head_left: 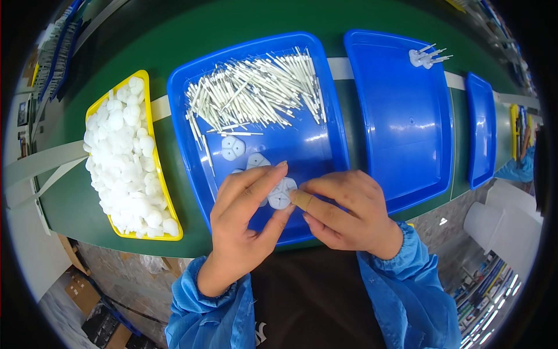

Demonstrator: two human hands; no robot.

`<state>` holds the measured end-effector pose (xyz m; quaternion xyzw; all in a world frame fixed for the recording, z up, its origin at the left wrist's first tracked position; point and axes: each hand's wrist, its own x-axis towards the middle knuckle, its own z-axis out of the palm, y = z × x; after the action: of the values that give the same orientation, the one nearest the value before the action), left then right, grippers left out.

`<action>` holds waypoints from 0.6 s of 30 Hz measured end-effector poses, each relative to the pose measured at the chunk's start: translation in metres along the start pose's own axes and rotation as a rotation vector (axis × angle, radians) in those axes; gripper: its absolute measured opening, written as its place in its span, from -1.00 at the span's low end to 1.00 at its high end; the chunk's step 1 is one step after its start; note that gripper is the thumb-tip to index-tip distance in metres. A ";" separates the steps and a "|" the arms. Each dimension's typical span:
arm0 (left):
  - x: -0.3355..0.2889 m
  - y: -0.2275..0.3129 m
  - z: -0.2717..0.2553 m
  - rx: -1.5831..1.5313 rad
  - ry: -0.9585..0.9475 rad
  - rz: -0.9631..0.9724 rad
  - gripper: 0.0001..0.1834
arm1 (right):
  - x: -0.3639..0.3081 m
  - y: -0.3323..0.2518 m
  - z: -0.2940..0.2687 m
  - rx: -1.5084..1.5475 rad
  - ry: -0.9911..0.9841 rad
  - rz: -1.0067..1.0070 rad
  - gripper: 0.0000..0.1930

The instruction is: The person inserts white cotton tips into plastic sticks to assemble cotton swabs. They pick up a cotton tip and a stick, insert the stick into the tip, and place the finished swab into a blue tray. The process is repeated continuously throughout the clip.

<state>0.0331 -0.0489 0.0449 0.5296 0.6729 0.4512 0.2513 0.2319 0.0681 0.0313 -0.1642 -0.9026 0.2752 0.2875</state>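
Note:
Over the near part of a blue tray (179, 139), my left hand (247, 215) pinches a pale, lobed plastic disc (281, 193) with small holes between thumb and fingers. My right hand (351, 209), with a tan cover on one finger, has its fingers closed against the disc's right side. Whether those fingers hold a small part is hidden. More lobed discs (233, 148) lie in the tray just beyond my left hand, one partly covered by it. A large heap of thin white sticks (250, 90) fills the tray's far half.
To the left, a yellow tray (174, 228) is piled with white rounded pieces (122, 157). A second blue tray (407, 134) on the right holds white parts with sticks standing out (427, 57) at its far corner. Farther right sits another blue tray (481, 134). All rest on a green table (70, 203).

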 end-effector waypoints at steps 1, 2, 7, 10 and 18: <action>0.000 0.000 0.000 0.001 -0.001 -0.003 -0.34 | 0.000 0.000 -0.001 -0.006 -0.005 -0.005 -0.54; 0.000 0.000 0.000 0.005 -0.008 0.005 -0.34 | 0.001 0.001 -0.004 -0.010 -0.010 -0.012 -0.55; 0.002 0.002 -0.001 0.005 -0.027 0.038 -0.32 | 0.010 -0.002 -0.006 -0.060 -0.005 0.026 -0.54; 0.004 0.008 -0.005 -0.015 -0.059 -0.015 -0.41 | 0.012 0.003 -0.005 -0.114 -0.011 0.147 -0.56; -0.015 -0.010 -0.020 -0.155 -0.029 -0.052 -0.64 | 0.062 0.025 -0.001 -0.222 -0.044 -0.078 -0.81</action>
<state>0.0168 -0.0705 0.0435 0.4973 0.6457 0.4878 0.3129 0.1880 0.1168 0.0435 -0.1538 -0.9393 0.1655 0.2582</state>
